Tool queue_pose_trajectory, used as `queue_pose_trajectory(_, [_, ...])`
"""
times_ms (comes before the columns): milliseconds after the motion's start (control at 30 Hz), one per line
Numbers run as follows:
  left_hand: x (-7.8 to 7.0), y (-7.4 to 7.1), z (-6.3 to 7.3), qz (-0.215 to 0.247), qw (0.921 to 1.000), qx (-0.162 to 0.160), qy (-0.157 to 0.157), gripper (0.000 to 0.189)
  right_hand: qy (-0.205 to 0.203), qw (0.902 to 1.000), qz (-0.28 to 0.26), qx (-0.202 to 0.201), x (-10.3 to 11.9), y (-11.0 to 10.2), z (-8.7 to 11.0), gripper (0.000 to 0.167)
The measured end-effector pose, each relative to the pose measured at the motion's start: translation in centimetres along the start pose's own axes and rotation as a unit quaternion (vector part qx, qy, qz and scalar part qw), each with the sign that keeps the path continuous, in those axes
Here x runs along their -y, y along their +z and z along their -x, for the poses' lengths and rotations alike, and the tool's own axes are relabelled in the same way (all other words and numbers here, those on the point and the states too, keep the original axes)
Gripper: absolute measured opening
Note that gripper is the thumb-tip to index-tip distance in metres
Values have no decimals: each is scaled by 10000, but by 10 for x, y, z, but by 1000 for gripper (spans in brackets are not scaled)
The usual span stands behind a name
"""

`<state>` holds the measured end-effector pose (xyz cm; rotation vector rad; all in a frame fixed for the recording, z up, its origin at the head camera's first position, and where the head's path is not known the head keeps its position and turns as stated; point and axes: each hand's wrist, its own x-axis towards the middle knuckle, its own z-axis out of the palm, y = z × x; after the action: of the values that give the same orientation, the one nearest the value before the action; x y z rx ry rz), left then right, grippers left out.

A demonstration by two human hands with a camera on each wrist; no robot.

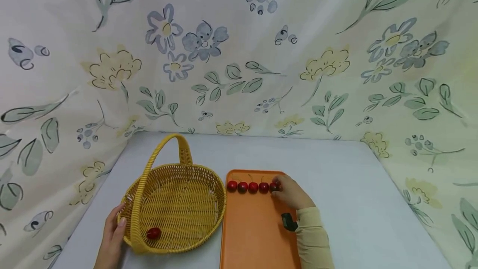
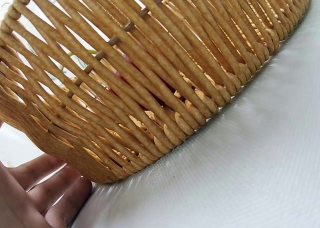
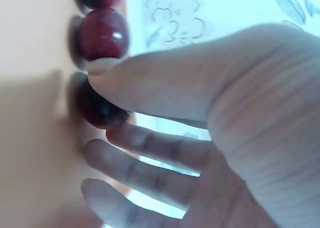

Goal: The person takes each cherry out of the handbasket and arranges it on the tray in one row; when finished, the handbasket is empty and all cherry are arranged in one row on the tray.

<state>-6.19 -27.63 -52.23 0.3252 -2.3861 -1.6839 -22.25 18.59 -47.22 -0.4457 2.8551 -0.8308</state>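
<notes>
My right hand (image 1: pixel 291 193) pinches the rightmost dark red cherry (image 3: pixel 102 105) between thumb and index finger; its other fingers are spread below in the right wrist view. That cherry ends a row of several cherries (image 1: pixel 253 187) with thin stems, along the far end of an orange tray (image 1: pixel 257 227). My left hand (image 1: pixel 113 233) holds the left side of a yellow wicker basket (image 1: pixel 183 202) with a tall arched handle. In the left wrist view its fingers (image 2: pixel 62 200) lie against the basket's woven wall. One red fruit (image 1: pixel 153 233) lies inside the basket, near the handle's base.
The basket stands close against the tray's left edge on a white table (image 1: pixel 366 202). A floral cloth (image 1: pixel 239 53) hangs behind and at the sides. A dark object (image 1: pixel 288 221), perhaps part of the wrist camera, sits at the right wrist.
</notes>
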Motion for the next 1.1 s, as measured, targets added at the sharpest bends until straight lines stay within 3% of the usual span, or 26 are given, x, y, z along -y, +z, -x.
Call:
queue_pose_trajectory(133, [2,-2,-1,11,9999,73,-137,51,202,9998,-9,-17,9,-15,6,33])
queue_pose_trajectory(233, [3,-3,-1,-34,9999,94,-98,51,96,9998,-45,-173,25,-30,15,36])
queue_pose_trajectory(333, [3,-4,-1,-98,9999,86,-59,52,-341,9991,-46,-265,55,-44,22,36])
queue_pose_trajectory(433, [2,-5,-2,-92,9998,85,-182,52,-1128,9935,90,-135,94,-48,24,35])
queue_pose_trajectory(533, [2,-4,-2,-65,9995,94,-305,53,-2026,9784,255,334,131,-42,20,33])
queue_pose_trajectory(633, [3,-3,-2,-58,9993,104,-357,53,-2595,9590,545,997,164,-26,9,32])
queue_pose_trajectory(767, [4,-3,-1,-165,9994,42,-304,52,-2816,9375,1175,1672,202,6,-10,33])
queue_pose_trajectory(933, [2,-2,0,-304,9994,-135,-126,52,-3070,9012,1776,2492,237,59,-31,34])
queue_pose_trajectory(1100, [0,-1,0,-415,9985,-337,-120,52,-2798,8775,2042,3316,264,96,-40,32])
